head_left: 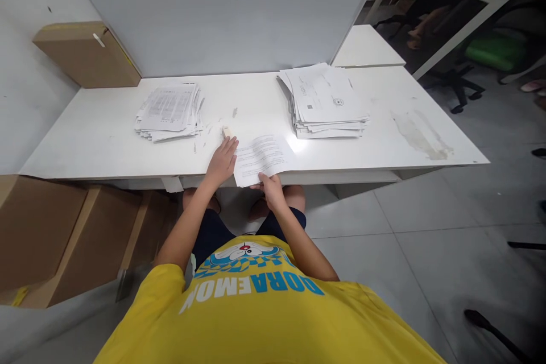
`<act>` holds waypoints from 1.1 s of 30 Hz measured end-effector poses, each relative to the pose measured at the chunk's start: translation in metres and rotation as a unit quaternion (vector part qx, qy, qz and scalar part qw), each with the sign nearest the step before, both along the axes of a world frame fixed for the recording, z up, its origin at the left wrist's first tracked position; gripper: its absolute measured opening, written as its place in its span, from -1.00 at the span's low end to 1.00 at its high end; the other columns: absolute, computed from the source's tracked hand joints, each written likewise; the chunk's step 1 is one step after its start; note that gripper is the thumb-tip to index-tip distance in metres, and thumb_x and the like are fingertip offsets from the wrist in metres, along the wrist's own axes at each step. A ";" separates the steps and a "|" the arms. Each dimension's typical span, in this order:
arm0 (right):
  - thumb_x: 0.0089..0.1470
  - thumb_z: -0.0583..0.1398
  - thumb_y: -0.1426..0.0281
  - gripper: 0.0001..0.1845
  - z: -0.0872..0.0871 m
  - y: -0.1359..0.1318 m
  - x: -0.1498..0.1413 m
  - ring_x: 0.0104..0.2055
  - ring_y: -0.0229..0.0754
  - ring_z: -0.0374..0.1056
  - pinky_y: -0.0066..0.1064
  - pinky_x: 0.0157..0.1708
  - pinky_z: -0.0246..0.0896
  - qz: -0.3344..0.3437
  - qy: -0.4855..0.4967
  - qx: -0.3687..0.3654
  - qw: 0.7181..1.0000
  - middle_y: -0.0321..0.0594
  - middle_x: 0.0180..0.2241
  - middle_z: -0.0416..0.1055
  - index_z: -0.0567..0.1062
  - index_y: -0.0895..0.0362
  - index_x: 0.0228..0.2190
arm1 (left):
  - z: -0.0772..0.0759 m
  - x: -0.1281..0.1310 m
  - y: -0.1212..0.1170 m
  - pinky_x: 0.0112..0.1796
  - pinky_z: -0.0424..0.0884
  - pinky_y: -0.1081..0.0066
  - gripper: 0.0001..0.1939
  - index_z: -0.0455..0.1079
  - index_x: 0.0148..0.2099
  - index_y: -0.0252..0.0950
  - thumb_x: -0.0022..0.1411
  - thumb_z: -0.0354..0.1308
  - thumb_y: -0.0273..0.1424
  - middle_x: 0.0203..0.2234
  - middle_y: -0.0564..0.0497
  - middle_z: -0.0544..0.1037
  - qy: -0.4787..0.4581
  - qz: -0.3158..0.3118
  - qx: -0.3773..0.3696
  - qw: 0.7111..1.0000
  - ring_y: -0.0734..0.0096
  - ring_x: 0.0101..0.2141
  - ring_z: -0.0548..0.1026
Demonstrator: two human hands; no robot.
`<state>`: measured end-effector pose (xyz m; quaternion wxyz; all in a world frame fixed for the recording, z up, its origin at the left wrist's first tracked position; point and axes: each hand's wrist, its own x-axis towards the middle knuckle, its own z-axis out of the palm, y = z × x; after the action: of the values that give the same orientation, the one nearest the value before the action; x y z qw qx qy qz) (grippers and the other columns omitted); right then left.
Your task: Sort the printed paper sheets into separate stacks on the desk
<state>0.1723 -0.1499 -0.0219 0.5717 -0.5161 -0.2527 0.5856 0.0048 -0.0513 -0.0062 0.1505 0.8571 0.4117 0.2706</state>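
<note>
A printed sheet of paper [262,158] lies at the near edge of the white table [106,142]. My left hand [222,161] rests flat on the table with fingers spread, touching the sheet's left edge. Just beyond its fingertips sits a small pale object [227,131]. My right hand [270,189] pinches the sheet's near edge, where it hangs over the table's rim. A low stack of printed papers [169,111] lies to the left. A taller stack of papers [326,101] lies to the right.
A cardboard box [87,52] stands at the table's back left against the wall. More cardboard boxes [46,233] sit on the floor at the left. A grey partition [230,11] backs the table. Chairs and another desk [460,23] are at the far right. A stain [420,136] marks the table's right side.
</note>
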 end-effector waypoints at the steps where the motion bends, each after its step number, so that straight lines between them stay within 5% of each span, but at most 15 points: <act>1: -0.14 0.23 0.19 -0.29 -0.001 0.000 0.000 -0.11 -0.02 0.44 -0.28 -0.40 0.54 0.000 -0.001 -0.003 1.000 -0.11 0.06 0.44 0.39 0.13 0.08 | -0.001 -0.001 0.001 0.34 0.02 0.01 -0.44 0.15 0.34 -0.39 0.45 -0.21 -0.20 0.33 -0.25 0.21 -0.002 -0.005 0.001 1.000 0.09 0.38 0.04; 19: -0.16 0.23 0.12 -0.39 -0.009 -0.004 -0.001 -0.15 0.02 0.45 -0.21 -0.31 0.49 -0.022 -0.015 -0.004 1.000 -0.08 -0.14 0.53 0.46 0.17 -0.07 | -0.016 0.002 0.001 0.26 0.22 -0.03 -0.52 0.36 0.20 -0.28 0.29 -0.10 -0.53 0.22 -0.11 0.40 -0.021 0.038 0.014 0.999 0.17 0.32 0.22; 33: -0.09 0.20 0.11 -0.55 -0.020 -0.004 0.014 -0.13 0.03 0.43 -0.21 -0.23 0.43 -0.026 -0.110 -0.014 0.994 -0.10 -0.21 0.53 0.49 0.15 -0.22 | -0.011 0.003 -0.004 0.25 0.23 -0.04 -0.55 0.37 0.19 -0.28 0.34 -0.12 -0.50 0.21 -0.12 0.42 -0.059 0.045 0.016 0.997 0.18 0.32 0.21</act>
<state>0.1859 -0.1543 -0.0415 0.5481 -0.5914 -0.2925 0.5141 0.0082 -0.0554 -0.0170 0.1489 0.8227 0.4357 0.3334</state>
